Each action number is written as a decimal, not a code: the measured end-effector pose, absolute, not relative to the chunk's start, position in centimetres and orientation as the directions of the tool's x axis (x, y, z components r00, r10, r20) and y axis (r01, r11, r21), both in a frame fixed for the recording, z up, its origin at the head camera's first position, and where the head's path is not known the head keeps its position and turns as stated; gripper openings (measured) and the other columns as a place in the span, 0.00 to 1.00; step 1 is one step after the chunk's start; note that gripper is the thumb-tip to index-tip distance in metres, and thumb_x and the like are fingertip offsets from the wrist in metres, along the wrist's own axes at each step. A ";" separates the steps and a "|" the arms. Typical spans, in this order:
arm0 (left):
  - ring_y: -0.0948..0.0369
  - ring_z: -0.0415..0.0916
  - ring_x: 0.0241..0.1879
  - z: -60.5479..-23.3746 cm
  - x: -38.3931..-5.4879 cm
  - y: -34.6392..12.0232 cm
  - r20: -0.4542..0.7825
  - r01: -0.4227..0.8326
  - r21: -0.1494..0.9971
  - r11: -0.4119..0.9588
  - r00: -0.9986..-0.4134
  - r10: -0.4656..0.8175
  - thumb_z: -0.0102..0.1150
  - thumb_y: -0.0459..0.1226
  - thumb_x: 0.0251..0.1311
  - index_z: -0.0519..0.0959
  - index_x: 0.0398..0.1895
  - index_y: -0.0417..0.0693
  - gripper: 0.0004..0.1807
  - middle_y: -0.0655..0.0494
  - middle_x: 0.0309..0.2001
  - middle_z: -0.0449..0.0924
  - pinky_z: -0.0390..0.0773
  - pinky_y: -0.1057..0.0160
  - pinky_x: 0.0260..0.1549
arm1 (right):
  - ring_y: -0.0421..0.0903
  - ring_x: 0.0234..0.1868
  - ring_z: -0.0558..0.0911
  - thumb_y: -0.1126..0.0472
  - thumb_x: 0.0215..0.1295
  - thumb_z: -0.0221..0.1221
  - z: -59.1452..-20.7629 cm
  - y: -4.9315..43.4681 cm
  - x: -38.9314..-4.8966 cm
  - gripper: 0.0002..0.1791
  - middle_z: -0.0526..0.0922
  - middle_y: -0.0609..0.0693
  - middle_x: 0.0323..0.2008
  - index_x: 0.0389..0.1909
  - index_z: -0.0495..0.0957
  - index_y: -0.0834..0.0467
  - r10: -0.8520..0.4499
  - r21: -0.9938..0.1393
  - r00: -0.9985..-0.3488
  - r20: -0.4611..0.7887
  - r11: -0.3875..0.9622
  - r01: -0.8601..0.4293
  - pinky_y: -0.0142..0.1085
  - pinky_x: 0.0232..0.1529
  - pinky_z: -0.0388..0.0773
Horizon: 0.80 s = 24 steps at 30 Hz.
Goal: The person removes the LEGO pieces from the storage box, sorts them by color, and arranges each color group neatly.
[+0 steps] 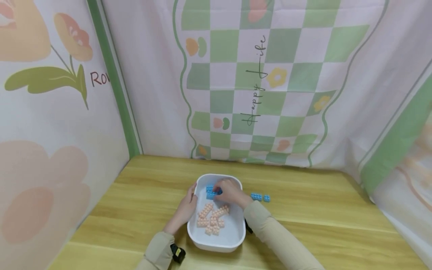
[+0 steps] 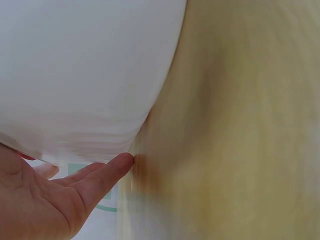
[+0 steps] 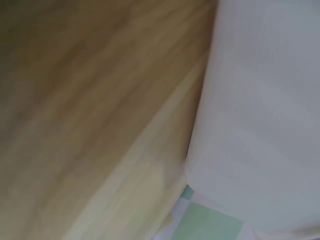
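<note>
A white plastic tub [image 1: 216,245] stands on the wooden table. Along its left side, my left hand [image 1: 186,208] holds the rim and outer wall; in the left wrist view its fingers [image 2: 100,182] lie against the outside of the tub. My right hand [image 1: 230,192] reaches inside, at the far end, with fingertips pinching a blue building brick [image 1: 219,191]. Other blue bricks [image 1: 210,194] sit together just left of those fingertips. Several peach bricks [image 1: 213,219] lie loose in the middle and near part of the tub. The right wrist view shows no hand, only the tub's outer wall [image 3: 260,110].
To the right of the tub, two blue brick pieces [image 1: 256,196] lie on the table [image 1: 310,225]. A checked cloth [image 1: 253,101] hangs behind the table's far edge, and a printed curtain [image 1: 50,150] closes the left side.
</note>
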<state>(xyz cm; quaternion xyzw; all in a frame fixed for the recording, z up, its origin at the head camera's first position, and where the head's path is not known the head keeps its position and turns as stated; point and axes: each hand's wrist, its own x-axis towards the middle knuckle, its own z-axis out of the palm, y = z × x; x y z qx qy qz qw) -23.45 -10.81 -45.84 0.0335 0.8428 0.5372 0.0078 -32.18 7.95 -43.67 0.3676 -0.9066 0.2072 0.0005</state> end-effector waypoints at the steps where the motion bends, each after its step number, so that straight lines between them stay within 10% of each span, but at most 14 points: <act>1: 0.50 0.78 0.39 -45.8 -23.4 -10.7 0.023 0.049 0.906 0.420 -0.998 0.066 0.30 0.39 0.73 0.46 0.74 0.45 0.28 0.32 0.54 0.73 0.80 0.59 0.33 | 0.45 0.39 0.82 0.60 0.51 0.67 -43.7 8.0 -32.1 0.09 0.85 0.49 0.35 0.35 0.83 0.57 -0.666 -0.383 -0.729 0.159 0.639 -0.667 0.39 0.45 0.78; 24: 0.46 0.77 0.41 -45.8 -22.9 -10.2 0.037 0.041 0.889 0.455 -0.999 0.018 0.30 0.38 0.72 0.47 0.73 0.41 0.28 0.26 0.58 0.67 0.80 0.51 0.38 | 0.46 0.37 0.77 0.64 0.58 0.62 -39.5 12.2 -31.2 0.14 0.82 0.54 0.40 0.45 0.80 0.63 -0.625 -0.490 -0.743 0.238 0.583 -0.648 0.31 0.35 0.76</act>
